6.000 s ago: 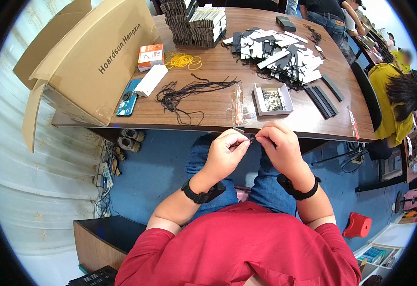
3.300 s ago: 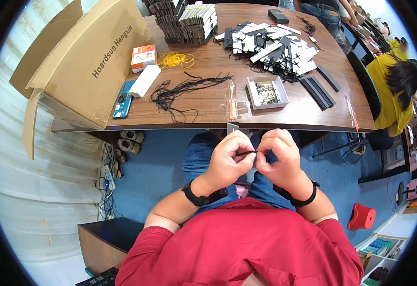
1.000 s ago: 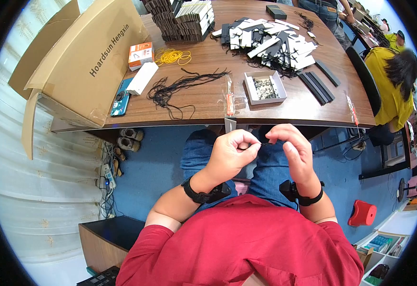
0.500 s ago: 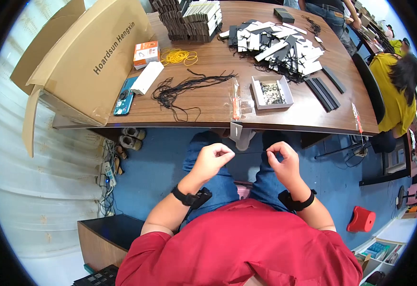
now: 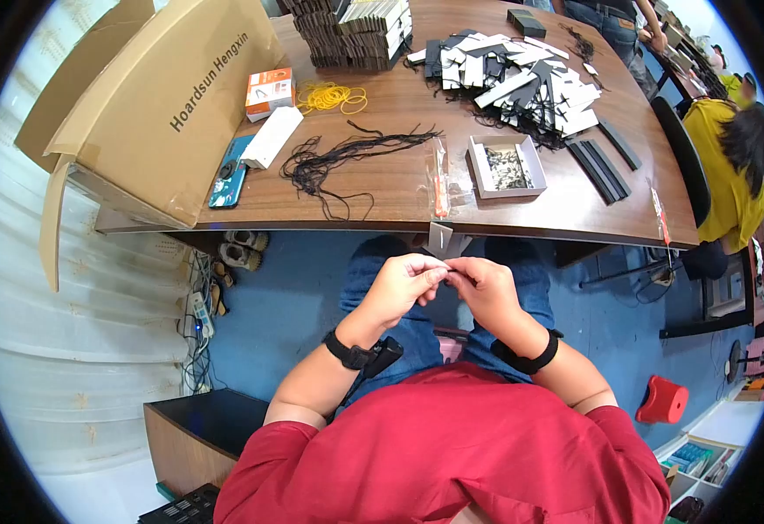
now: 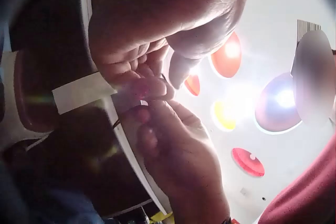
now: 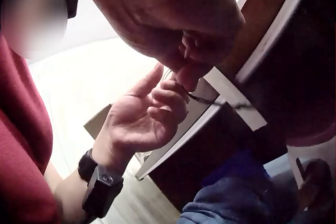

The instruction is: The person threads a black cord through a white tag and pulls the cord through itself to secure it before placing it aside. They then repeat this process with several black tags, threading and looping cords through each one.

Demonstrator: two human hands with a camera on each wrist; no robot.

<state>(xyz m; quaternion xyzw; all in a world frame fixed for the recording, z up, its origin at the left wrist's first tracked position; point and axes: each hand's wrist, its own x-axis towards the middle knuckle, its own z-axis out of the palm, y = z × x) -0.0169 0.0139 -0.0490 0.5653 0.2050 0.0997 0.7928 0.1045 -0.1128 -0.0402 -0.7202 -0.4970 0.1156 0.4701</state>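
Over the lap, just in front of the table edge, my two hands meet at the fingertips. The left hand (image 5: 402,286) pinches a thin black cord (image 7: 207,101) between thumb and forefinger. From the other side the right hand (image 5: 491,295) pinches the same cord, and a loose length trails from the fingertips in the right wrist view. Fingers hide most of the cord. Close beyond the hands, a pale flat strip (image 5: 439,238) juts from the table edge. On the table lie a bundle of black cords (image 5: 316,170) and an open white box (image 5: 485,189) of small dark pieces.
A big cardboard box (image 5: 172,131) stands at the left, beside a blue phone-like item (image 5: 229,185) and a white box (image 5: 273,138). Yellow bands (image 5: 334,98), a heap of black and white strips (image 5: 522,83) and dark bars (image 5: 598,172) lie farther back.
Half a second ago my hands were apart with the cord stretched between them. Now they have come together, fingertips meeting, in front of the table edge.
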